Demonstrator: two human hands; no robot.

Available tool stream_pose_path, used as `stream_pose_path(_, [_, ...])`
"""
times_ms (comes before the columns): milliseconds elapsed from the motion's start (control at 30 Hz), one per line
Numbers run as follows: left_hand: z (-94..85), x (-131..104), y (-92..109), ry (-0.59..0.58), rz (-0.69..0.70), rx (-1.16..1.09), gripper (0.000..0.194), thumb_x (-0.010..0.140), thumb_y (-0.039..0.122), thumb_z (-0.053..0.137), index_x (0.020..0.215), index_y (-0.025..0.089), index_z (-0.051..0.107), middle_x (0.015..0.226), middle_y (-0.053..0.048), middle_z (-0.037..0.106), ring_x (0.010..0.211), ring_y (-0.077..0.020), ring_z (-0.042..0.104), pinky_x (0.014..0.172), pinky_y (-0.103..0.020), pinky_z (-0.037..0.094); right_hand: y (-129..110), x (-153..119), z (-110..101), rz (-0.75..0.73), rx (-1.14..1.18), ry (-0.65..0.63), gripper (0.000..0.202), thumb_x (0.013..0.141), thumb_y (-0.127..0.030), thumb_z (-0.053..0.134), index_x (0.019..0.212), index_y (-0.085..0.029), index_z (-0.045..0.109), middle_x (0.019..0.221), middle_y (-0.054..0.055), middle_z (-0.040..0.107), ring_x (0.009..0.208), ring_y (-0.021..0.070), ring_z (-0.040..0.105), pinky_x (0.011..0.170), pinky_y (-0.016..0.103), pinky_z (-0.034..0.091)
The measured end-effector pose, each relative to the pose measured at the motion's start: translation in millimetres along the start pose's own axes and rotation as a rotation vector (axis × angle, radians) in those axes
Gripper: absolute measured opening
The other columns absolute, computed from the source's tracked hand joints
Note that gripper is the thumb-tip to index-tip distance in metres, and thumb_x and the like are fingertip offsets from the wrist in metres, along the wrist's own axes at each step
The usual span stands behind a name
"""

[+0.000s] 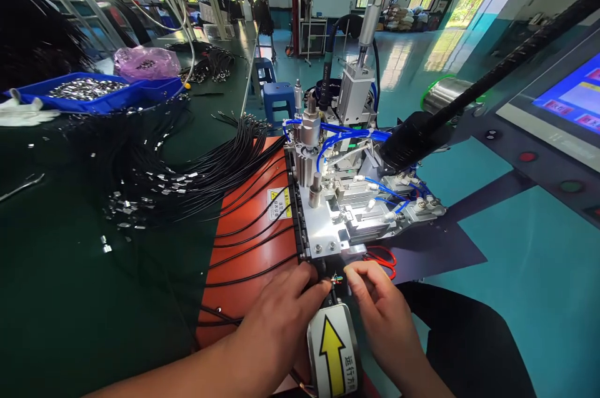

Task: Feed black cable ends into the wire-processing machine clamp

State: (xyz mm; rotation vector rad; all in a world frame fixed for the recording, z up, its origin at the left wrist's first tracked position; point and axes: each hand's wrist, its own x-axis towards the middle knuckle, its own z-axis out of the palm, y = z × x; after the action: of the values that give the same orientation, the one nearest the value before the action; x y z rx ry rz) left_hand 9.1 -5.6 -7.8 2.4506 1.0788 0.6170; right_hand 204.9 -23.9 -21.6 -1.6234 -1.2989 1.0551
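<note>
In the head view, my left hand (281,307) is closed at the edge of the orange-red plate (241,298). Its thumb and finger pinch a black cable, whose stripped end shows small coloured wires (337,280). Just right of these wires is my right hand (384,307), its thumb and forefinger pressed together; whatever lies between them is too small to make out. Both hands are in front of the metal machine (323,226) with its cylinders and blue air tubes. Several black cables (253,248) cross the plate and run into the machine's edge.
A cover with a yellow arrow (332,351) sits between my forearms. Red-handled scissors (391,260) lie behind my right hand. Bundled cables (187,182) and a blue tray (75,104) of metal parts are on the dark table at left. A control panel (539,142) stands at right.
</note>
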Motion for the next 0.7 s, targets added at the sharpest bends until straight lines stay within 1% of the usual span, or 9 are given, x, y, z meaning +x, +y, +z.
stream_pose_path(167, [1.7, 0.5, 0.1, 0.032, 0.0, 0.024, 0.038, 0.089, 0.0, 0.052, 0.118, 0.024, 0.058, 0.104, -0.005, 0.058, 0.089, -0.0196, 0.058, 0.077, -0.032, 0.05, -3.3, -3.4, -8.9, -0.015, 0.031, -0.018, 0.02, 0.097, -0.042, 0.056, 0.096, -0.025, 0.066, 0.095, 0.004, 0.069, 0.084, 0.0204, 0.068, 0.074, 0.03, 0.054])
stream_pose_path(300, [1.7, 0.8, -0.3, 0.015, -0.011, 0.031, 0.037, 0.089, 0.001, 0.054, 0.117, 0.025, 0.058, 0.102, -0.004, 0.058, 0.088, -0.0196, 0.058, 0.076, -0.032, 0.05, -2.7, -4.0, -11.1, -0.124, -0.051, -0.047, 0.017, 0.097, -0.036, 0.056, 0.092, -0.025, 0.068, 0.095, 0.003, 0.069, 0.087, 0.02, 0.066, 0.075, 0.03, 0.053])
stream_pose_path(367, [0.6, 1.2, 0.2, 0.018, -0.002, 0.018, 0.035, 0.089, 0.003, 0.056, 0.116, 0.025, 0.058, 0.101, -0.004, 0.058, 0.087, -0.0199, 0.059, 0.076, -0.033, 0.05, -1.3, -3.3, -10.6, -0.166, -0.112, -0.022, 0.016, 0.097, -0.034, 0.056, 0.093, -0.026, 0.069, 0.095, 0.003, 0.069, 0.089, 0.0201, 0.065, 0.077, 0.03, 0.052])
stream_pose_path(467, [-1.3, 1.9, 1.5, 0.026, 0.01, 0.016, 0.035, 0.088, 0.004, 0.058, 0.116, 0.024, 0.058, 0.102, -0.005, 0.058, 0.088, -0.0208, 0.059, 0.075, -0.033, 0.05, 0.4, -0.8, -9.2, -0.23, -0.188, 0.005, 0.015, 0.097, -0.029, 0.057, 0.099, -0.026, 0.071, 0.098, 0.004, 0.068, 0.092, 0.0201, 0.064, 0.08, 0.031, 0.051])
stream_pose_path(533, [-2.0, 2.3, 2.2, 0.022, 0.001, 0.03, 0.035, 0.088, 0.003, 0.057, 0.115, 0.024, 0.059, 0.101, -0.004, 0.059, 0.088, -0.0205, 0.06, 0.075, -0.033, 0.05, -0.2, 1.3, -8.8, -0.272, -0.208, -0.016, 0.016, 0.097, -0.027, 0.055, 0.102, -0.025, 0.071, 0.098, 0.004, 0.066, 0.091, 0.02, 0.064, 0.079, 0.031, 0.051])
stream_pose_path(700, [-3.9, 4.8, 4.0, 0.015, -0.011, 0.05, 0.034, 0.086, 0.002, 0.057, 0.112, 0.024, 0.061, 0.098, -0.003, 0.059, 0.085, -0.0198, 0.06, 0.073, -0.031, 0.05, -8.2, 5.1, -12.0, -0.328, -0.247, -0.074, 0.016, 0.098, -0.022, 0.051, 0.095, -0.024, 0.067, 0.091, 0.004, 0.065, 0.085, 0.02, 0.063, 0.074, 0.031, 0.05])
